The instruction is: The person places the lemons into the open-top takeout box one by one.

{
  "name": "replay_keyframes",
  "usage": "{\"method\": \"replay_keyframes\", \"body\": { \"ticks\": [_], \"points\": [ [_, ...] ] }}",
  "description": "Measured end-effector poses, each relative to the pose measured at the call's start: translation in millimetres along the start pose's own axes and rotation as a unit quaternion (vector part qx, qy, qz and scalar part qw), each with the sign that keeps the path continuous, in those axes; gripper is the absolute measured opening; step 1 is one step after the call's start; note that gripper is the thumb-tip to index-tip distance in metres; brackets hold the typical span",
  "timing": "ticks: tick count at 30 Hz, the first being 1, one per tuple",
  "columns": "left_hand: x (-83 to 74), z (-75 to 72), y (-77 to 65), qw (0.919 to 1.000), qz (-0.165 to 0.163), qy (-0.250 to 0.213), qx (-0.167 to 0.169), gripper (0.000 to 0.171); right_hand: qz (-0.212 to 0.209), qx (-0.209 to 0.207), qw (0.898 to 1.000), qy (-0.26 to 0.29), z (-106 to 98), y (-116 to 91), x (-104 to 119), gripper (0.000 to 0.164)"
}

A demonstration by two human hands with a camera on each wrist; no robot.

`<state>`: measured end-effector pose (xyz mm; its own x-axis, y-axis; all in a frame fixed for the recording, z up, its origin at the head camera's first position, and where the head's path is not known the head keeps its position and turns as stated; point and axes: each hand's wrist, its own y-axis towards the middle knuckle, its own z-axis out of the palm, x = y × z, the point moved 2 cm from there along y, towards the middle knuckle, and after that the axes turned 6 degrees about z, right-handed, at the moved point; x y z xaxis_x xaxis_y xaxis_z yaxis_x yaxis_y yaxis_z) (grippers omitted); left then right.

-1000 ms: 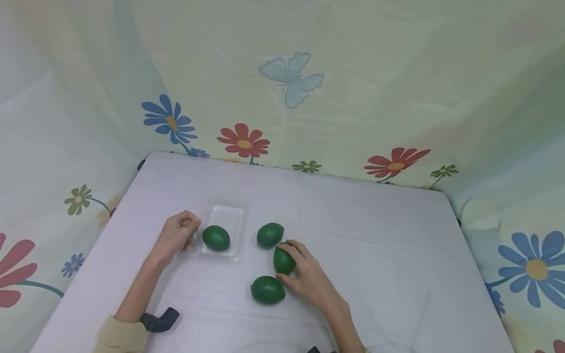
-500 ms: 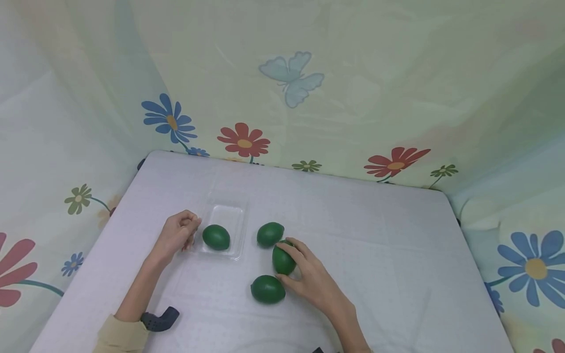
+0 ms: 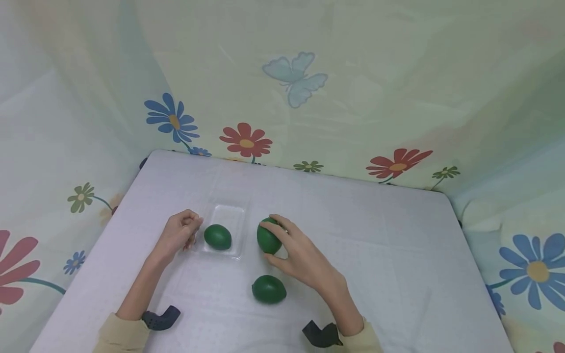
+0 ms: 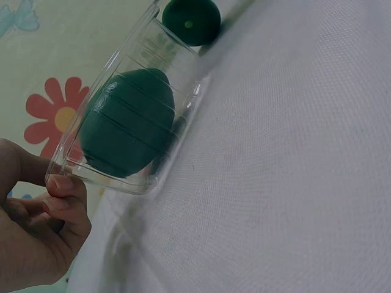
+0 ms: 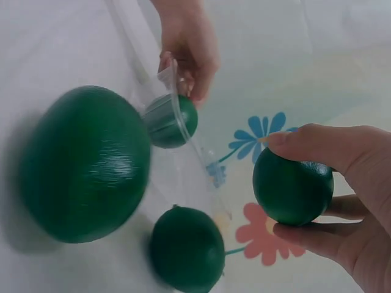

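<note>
My left hand point(image 3: 178, 234) pinches the left rim of a clear plastic container point(image 3: 237, 230) between thumb and fingertips. One green lime point(image 3: 218, 237) lies inside the container, seen through its wall in the left wrist view. Right of the container, my right hand point(image 3: 304, 252) grips a second lime point(image 5: 293, 186) between thumb and fingers, lifted above the table. Below it, a further lime point(image 5: 188, 249) rests on the cloth; in the head view the held one hides it. Nearer the person lies another lime point(image 3: 269, 289), large in the right wrist view.
A white cloth covers the table point(image 3: 397, 274). Behind it and at both sides hangs a curtain point(image 3: 353, 98) printed with flowers and a butterfly. A dark wrist device point(image 3: 161, 318) sits on the left wrist, and another dark device point(image 3: 322, 334) on the right.
My right hand has picked up the middle lime and carried it up and left, over the lime at the back. My left hand has kept its place on the container.
</note>
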<state>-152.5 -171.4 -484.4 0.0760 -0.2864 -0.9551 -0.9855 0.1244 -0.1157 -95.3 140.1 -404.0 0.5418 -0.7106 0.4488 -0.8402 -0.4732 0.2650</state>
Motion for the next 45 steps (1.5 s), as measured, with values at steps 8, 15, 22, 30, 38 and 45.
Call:
{"method": "replay_keyframes", "body": {
  "ticks": [8, 15, 22, 30, 38, 45],
  "points": [
    [-1.2, -1.5, -0.2, 1.0, 0.005, -0.002, -0.003, 0.027, 0.002, 0.052, 0.999, 0.013, -2, 44, 4, 0.064],
    [-1.1, -3.4, -0.5, 0.9999, 0.011, -0.005, -0.003, 0.027, 0.02, 0.112, 0.993, 0.039, 15, 79, 1, 0.063],
    [0.9, -3.8, 0.1, 0.9997, -0.002, -0.023, -0.003, 0.027, 0.053, 0.163, 0.984, 0.055, 45, 115, -2, 0.065],
    [3.1, 0.1, 4.1, 0.9995, -0.003, -0.03, 0.002, 0.026, 0.095, 0.19, 0.976, 0.055, 81, 138, -2, 0.066],
    [1.9, 1.7, 4.0, 0.9997, 0.004, -0.023, 0.004, 0.025, 0.127, 0.208, 0.969, 0.05, 98, 144, 5, 0.065],
    [0.6, 0.3, 2.9, 1.0, 0.003, -0.003, 0.006, 0.023, 0.137, 0.217, 0.965, 0.044, 107, 146, 8, 0.065]
  ]
}}
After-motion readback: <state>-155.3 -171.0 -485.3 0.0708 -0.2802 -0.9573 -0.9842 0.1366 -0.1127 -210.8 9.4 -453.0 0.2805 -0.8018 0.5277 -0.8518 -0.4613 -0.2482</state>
